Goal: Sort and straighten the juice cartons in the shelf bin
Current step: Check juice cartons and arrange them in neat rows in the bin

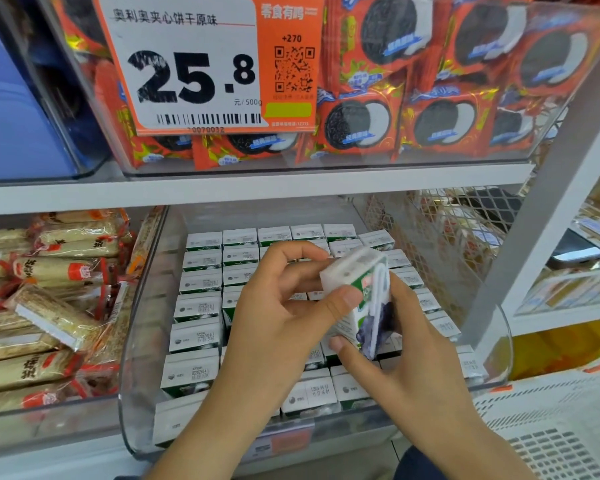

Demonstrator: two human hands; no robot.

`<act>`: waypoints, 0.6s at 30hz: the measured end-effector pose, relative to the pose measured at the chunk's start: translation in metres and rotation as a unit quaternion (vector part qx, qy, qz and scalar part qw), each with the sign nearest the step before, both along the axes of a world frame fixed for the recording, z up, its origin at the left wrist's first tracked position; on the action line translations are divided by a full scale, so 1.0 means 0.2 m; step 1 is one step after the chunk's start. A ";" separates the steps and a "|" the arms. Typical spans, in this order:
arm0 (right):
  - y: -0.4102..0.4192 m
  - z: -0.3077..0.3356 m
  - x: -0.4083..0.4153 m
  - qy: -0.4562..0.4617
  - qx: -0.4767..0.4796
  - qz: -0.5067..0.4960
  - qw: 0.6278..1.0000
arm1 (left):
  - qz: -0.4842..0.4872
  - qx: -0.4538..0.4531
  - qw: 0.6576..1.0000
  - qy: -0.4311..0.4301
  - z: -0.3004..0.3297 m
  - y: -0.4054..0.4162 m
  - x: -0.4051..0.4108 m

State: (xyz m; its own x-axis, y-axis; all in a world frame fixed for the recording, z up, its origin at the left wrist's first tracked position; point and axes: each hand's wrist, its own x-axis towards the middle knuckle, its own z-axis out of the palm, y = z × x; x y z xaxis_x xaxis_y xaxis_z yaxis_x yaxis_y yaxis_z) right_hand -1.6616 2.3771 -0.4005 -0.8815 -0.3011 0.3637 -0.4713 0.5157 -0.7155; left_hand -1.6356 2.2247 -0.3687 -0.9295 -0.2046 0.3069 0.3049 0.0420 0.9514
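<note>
I hold one carton point(361, 299) tilted above the bin point(142, 341) at centre frame, left hand point(274, 317) thumb pinching its face, right hand point(406, 344) fingers point(340, 342) curled beneath. I should turn it upright, printed top up, then lower it into a gap. The upright cartons point(201, 282) below stand about six across; their rows are partly hidden.

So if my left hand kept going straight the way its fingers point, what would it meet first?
Probably the carton held in both hands: the left hand already pinches it from the left, its fingers pointing toward it.
</note>
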 end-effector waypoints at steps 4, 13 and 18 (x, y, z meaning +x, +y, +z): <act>0.00 -0.01 -0.01 -0.019 -0.013 -0.013 1.000 | 0.001 -0.049 0.999 0.021 0.00 0.03 0.02; 0.00 0.04 0.01 -0.100 -0.172 0.137 0.970 | -0.048 -0.003 0.998 -0.052 0.02 -0.03 0.00; 0.00 0.04 0.01 -0.119 -0.203 0.153 0.960 | -0.073 0.050 0.991 -0.102 0.02 -0.02 0.00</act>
